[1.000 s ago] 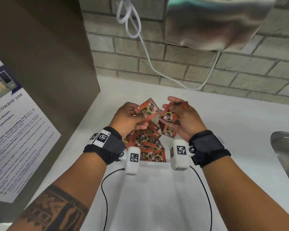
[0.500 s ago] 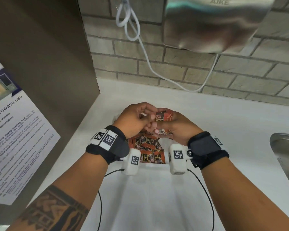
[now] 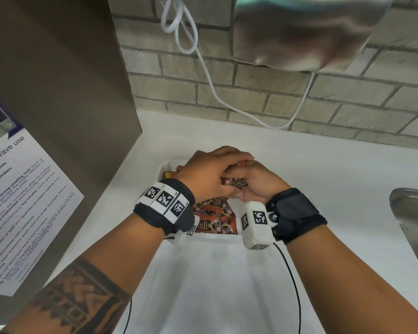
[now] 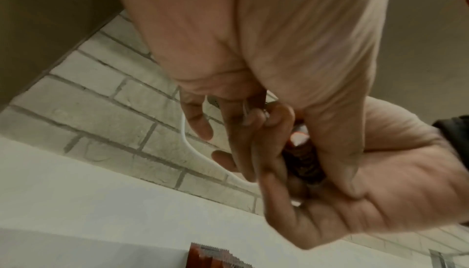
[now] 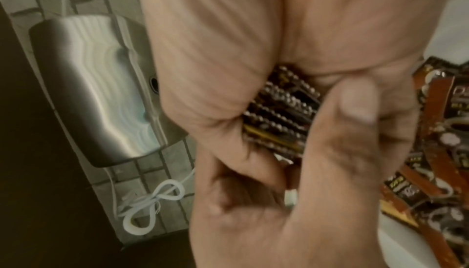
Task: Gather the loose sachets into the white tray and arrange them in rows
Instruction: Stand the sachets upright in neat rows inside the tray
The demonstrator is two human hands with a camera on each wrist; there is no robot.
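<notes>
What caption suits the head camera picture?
Both hands bunch coffee sachets above the white tray of loose sachets.

The sachets (image 3: 214, 219) lying in the white tray (image 3: 163, 166) carry the only clear brand print: the one at the tray's near edge reads "D2X" above "BLACK" in yellow, with a smaller line between them too fine to make out. Another sachet just behind it shows "D2X" upside down.

The notice (image 3: 17, 208) stuck to the brown panel (image 3: 58, 92) on the left has a heading that ends in "crowave use", its start cut off by the picture edge. Bold fragments below read "utensils" and "strong-smelling food"; the remaining lines are too small to read.

The wrist bands (image 3: 164, 201) bear black-and-white square code markers, not text.
</notes>
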